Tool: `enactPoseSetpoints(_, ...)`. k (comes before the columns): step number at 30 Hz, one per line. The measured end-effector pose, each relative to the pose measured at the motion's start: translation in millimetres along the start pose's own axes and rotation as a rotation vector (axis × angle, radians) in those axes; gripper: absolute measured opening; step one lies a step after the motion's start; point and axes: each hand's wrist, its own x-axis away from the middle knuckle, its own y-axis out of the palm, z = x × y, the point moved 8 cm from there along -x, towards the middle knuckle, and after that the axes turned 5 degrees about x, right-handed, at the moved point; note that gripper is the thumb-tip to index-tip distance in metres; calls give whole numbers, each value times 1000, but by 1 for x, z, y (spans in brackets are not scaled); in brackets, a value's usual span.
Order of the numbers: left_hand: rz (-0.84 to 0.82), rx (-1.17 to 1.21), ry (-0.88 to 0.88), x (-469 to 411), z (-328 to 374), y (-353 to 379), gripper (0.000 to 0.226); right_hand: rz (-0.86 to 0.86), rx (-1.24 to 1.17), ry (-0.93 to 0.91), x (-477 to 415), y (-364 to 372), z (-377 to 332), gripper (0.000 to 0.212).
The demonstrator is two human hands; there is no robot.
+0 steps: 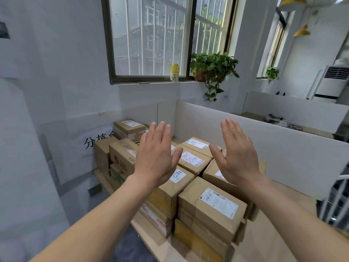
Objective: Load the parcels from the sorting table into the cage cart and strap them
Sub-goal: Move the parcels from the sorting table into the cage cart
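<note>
Several brown cardboard parcels with white labels are stacked on the wooden sorting table [268,241]. The nearest parcel [213,208] tops a stack at the front. Another labelled parcel [192,161] lies behind it, and a small one [129,127] sits on the far-left pile. My left hand [156,157] and my right hand [238,152] are both raised above the parcels, fingers straight, backs toward me, holding nothing and touching nothing. The black wire frame of the cage cart [338,203] shows at the right edge, mostly cut off.
A white partition [264,148] runs along the table's right side. The white wall with a paper sign [94,142] stands behind the parcels. A potted plant [211,69] and a yellow bottle [174,72] sit on the window sill. Dark floor [130,244] lies left of the table.
</note>
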Motion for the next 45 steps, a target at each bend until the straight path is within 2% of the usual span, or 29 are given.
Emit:
enactPoseSetpoints(4, -85, 49, -51, 17, 13, 45, 76, -233, -84, 44, 19, 34, 31, 56)
enactPoseSetpoints(10, -369, 166, -265, 68, 33, 131, 65, -778, -43, 110, 72, 117, 76, 41)
enactPoseSetpoints(13, -502, 221, -370, 96, 44, 170, 55, -919, -62, 142, 97, 156, 100, 21)
enactPoseSetpoints(18, -627, 262, -504, 129, 56, 215, 53, -1072, -84, 158, 124, 195, 124, 23)
enactPoseSetpoints(21, -639, 314, -561, 140, 57, 230, 48, -1113, -133, 203, 134, 209, 131, 27)
enactPoseSetpoints(25, -611, 453, -721, 155, 55, 239, 51, -1111, -143, 270, 139, 216, 135, 70)
enactPoseSetpoints(27, -587, 565, -820, 165, 55, 242, 59, -1138, -240, 319, 144, 219, 132, 69)
enactPoseSetpoints(29, -583, 670, -888, 172, 59, 244, 58, -1176, -386, 380, 152, 220, 127, 58)
enactPoseSetpoints(31, -574, 754, -916, 174, 65, 241, 53, -1193, -448, 384, 158, 221, 122, 70)
enactPoseSetpoints(34, -532, 804, -919, 176, 68, 235, 56, -1210, -431, 362, 160, 215, 117, 94)
enactPoseSetpoints(40, -495, 883, -854, 175, 78, 209, 57, -1179, -411, 355, 158, 180, 116, 108)
enactPoseSetpoints(45, -433, 961, -792, 183, 78, 168, 54, -1101, -413, 342, 152, 136, 95, 111)
